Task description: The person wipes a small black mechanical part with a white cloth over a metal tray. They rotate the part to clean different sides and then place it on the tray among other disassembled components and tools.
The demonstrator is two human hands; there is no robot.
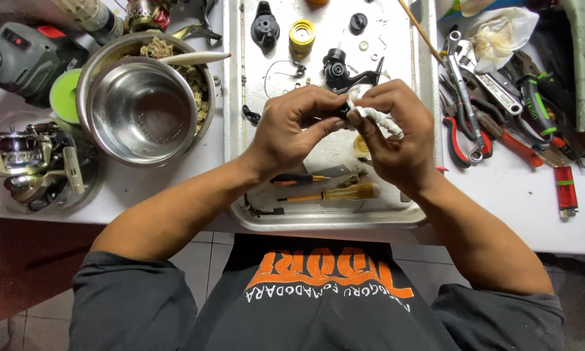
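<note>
A: State? What is held?

B: A black reel part (344, 77) is pinched by the left hand (292, 130) over the metal tray (235, 97); a white rag (378, 117) is pressed on it by the right hand (396, 140).

A: Risks?

B: The part could be dropped into the tray if the pinch slips. Small washers beyond the hands could be knocked away.

A: Counts?

B: Two screwdrivers (325, 193) near the wrists, two steel bowls (140, 107) left of the left hand.

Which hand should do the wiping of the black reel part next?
Probably the right hand: it has the white cloth wrapped on its fingers, while the left hand pinches the black reel part.
</note>
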